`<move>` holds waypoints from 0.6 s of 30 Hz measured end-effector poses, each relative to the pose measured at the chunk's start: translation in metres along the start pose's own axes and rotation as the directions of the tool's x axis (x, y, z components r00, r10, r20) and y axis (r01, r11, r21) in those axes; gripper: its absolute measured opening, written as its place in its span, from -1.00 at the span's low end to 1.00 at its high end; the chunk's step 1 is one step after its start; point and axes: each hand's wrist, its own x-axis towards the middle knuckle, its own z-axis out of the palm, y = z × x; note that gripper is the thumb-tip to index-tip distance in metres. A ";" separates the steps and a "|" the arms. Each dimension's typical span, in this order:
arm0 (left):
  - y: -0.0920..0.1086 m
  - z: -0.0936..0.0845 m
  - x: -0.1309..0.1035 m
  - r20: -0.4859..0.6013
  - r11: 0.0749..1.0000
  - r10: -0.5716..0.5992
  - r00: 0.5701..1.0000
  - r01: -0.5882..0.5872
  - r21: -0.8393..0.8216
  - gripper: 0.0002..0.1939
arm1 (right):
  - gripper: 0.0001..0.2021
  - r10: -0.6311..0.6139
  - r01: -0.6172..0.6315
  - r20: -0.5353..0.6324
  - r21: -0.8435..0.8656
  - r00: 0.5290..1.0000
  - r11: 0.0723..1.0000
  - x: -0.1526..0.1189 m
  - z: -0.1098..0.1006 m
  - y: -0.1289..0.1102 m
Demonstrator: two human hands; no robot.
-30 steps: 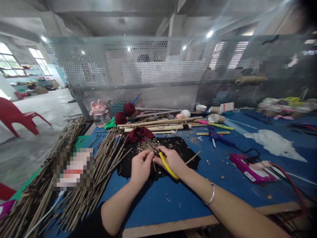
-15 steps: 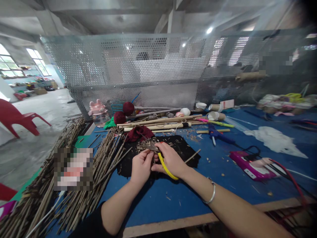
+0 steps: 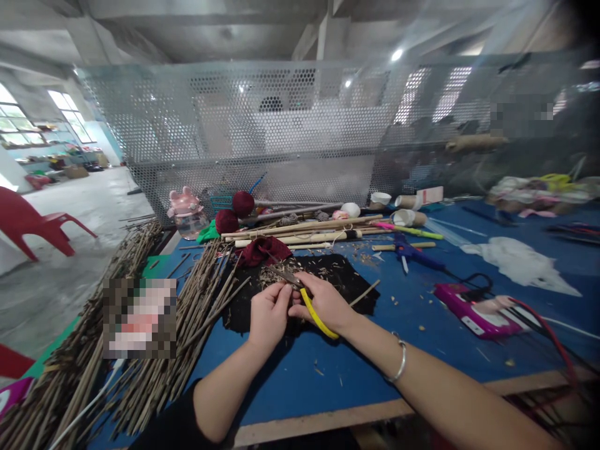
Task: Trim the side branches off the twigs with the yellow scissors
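My right hand (image 3: 323,304) is closed round the yellow-handled scissors (image 3: 313,312), whose metal blades point up and to the left over a black cloth (image 3: 344,272) strewn with pale chips. Just beside the blades my left hand (image 3: 270,309) is closed in a pinch; what its fingers hold is too small and hidden to name. The fingertips of both hands are close together. A dark red cloth (image 3: 265,251) lies behind them, and one thin stick (image 3: 365,295) rests on the black cloth to the right.
Bundles of thin brown sticks (image 3: 164,350) cover the left side of the blue table (image 3: 403,350). Behind the cloth lie pale rods (image 3: 300,238) and red balls (image 3: 227,222). To the right are a blue glue gun (image 3: 412,255), a magenta power strip (image 3: 478,312) and white plastic (image 3: 525,265).
The scissor blades have shifted slightly and now show more clearly up and to the left. Both hands stay in nearly the same place.
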 end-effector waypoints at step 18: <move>-0.008 0.000 0.003 -0.040 0.998 -0.036 0.999 0.033 -0.056 -0.70 | -0.61 0.023 -0.023 -0.011 -0.039 1.000 0.999 -0.001 -0.003 -0.004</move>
